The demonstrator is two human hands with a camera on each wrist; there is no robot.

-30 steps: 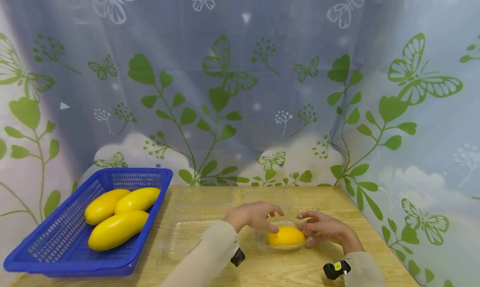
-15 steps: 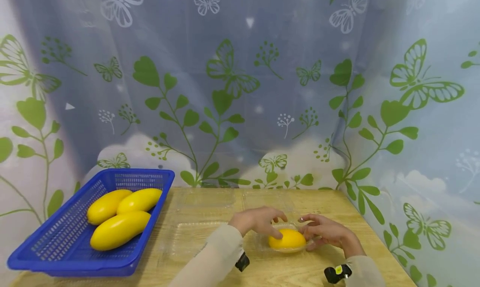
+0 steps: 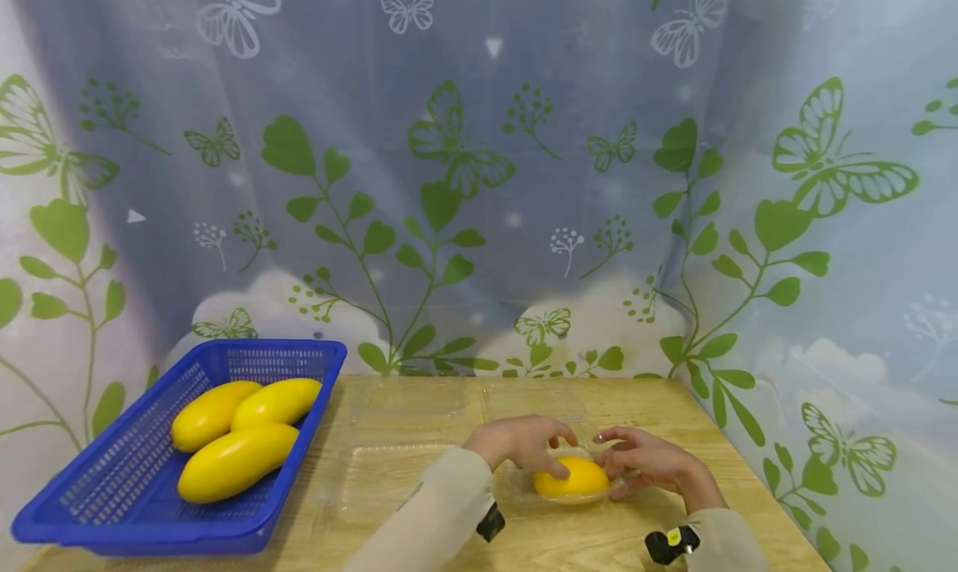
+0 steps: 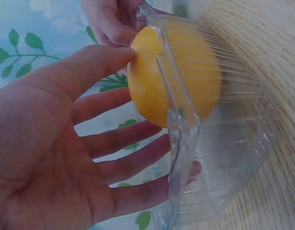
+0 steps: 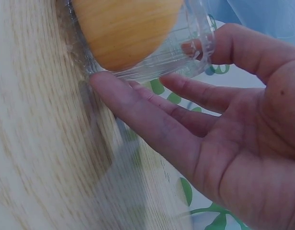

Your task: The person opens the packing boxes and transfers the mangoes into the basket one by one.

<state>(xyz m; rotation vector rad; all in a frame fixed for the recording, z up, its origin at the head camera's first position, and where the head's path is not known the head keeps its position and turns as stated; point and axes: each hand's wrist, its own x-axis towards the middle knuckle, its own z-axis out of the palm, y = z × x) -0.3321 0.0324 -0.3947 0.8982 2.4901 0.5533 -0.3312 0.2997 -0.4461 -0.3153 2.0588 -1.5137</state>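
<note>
A smooth yellow mango (image 3: 584,478) lies in a clear plastic container (image 4: 238,158) on the wooden table, right of the middle. My left hand (image 3: 520,446) arches over its left side. The thumb tip touches the mango, while the other fingers extend fairly straight along the container's far side, partly behind the plastic. At the opposite end, my right hand (image 3: 649,460) holds the container's wall between thumb and fingers. In the right wrist view, one fingertip (image 5: 191,48) shows through the plastic at the rim, and the thumb lies low by the table.
A blue mesh basket (image 3: 123,526) with three yellow mangoes (image 3: 238,464) stands at the left. Other clear containers lie flat: one (image 3: 374,476) beside my left forearm, two along the back (image 3: 407,396). A patterned curtain (image 3: 479,223) hangs behind the table.
My left hand has shifted slightly right, its thumb further onto the mango. The right hand and the container stay almost where they were; the head view has tilted a little.
</note>
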